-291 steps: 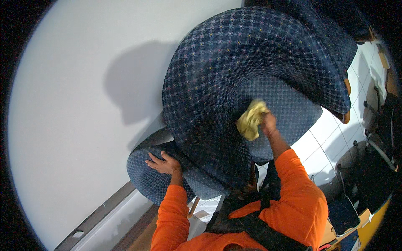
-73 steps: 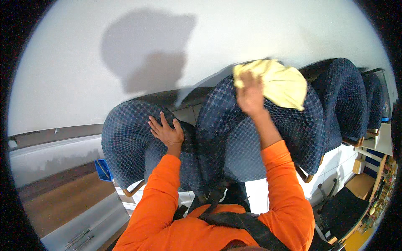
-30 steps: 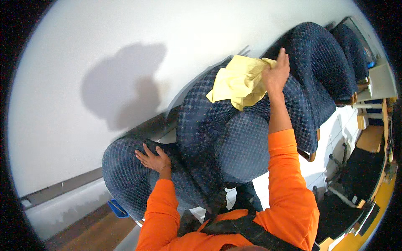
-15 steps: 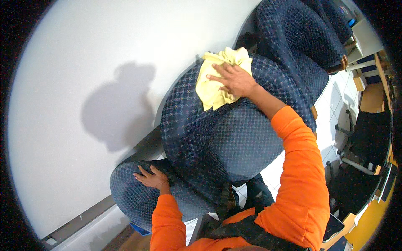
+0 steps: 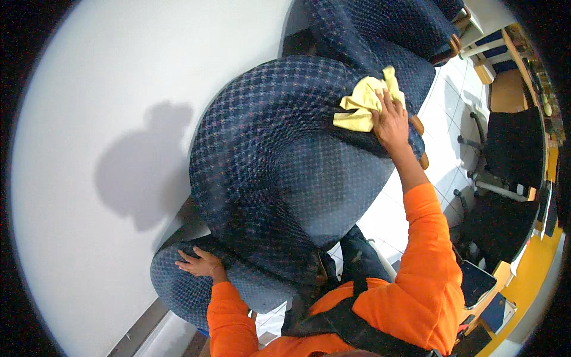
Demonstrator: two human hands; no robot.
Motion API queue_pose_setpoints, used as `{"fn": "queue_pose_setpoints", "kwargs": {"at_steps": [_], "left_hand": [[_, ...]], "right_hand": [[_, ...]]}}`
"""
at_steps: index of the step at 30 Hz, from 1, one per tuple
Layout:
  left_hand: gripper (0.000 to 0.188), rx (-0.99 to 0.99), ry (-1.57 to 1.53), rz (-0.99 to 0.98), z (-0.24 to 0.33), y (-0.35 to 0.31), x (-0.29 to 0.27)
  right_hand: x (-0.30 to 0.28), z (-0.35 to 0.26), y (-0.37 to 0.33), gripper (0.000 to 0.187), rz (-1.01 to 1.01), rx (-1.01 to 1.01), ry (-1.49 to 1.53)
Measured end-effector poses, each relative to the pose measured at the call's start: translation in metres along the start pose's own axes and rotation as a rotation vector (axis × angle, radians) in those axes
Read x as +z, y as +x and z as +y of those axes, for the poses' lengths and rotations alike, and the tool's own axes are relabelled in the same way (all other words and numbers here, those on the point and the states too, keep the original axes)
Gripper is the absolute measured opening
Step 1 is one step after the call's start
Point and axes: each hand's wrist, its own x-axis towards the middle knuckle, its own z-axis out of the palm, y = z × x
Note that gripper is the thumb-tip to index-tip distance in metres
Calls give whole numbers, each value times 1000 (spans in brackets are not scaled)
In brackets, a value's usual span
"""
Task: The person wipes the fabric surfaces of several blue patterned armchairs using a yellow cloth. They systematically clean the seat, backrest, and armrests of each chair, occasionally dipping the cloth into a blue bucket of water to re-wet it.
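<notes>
A dark blue checked armchair [image 5: 238,125] with a rounded back fills the middle, its seat [image 5: 333,184] facing me. On its far right armrest my right hand [image 5: 391,122] presses a crumpled yellow cloth [image 5: 360,106], the fingers bent over its right side. Part of the cloth is bunched up beyond the fingertips. To the near left, my left hand [image 5: 202,265] rests on the back of a second blue checked armchair [image 5: 172,285]. Its fingers are spread, and nothing is in it.
A white wall [image 5: 107,89] runs along the left, close to the chair backs. Another blue checked armchair [image 5: 386,35] stands beyond. To the right are white floor tiles [image 5: 440,143], black office chairs [image 5: 514,143] with wheeled bases, and a yellow-topped desk [image 5: 535,268].
My right hand has slid the yellow cloth from the top of the chair's back rightward to the armrest. My left hand stays on the near chair. The view has shifted rightward.
</notes>
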Motion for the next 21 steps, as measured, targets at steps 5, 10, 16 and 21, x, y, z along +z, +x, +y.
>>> {"fn": "queue_pose_setpoints", "kwargs": {"at_steps": [5,10,16,21], "left_hand": [[62,16,1,7,-2,1,0],[62,-7,-32,-6,2,1,-2],[62,-30,7,-16,4,1,-1],[64,-3,36,-24,-3,3,2]], "right_hand": [[-4,53,-68,47,13,163,-40],[9,130,-171,43,-60,671,-26],[58,106,-259,50,556,1446,1628],[120,28,-191,40,729,1357,2159]]}}
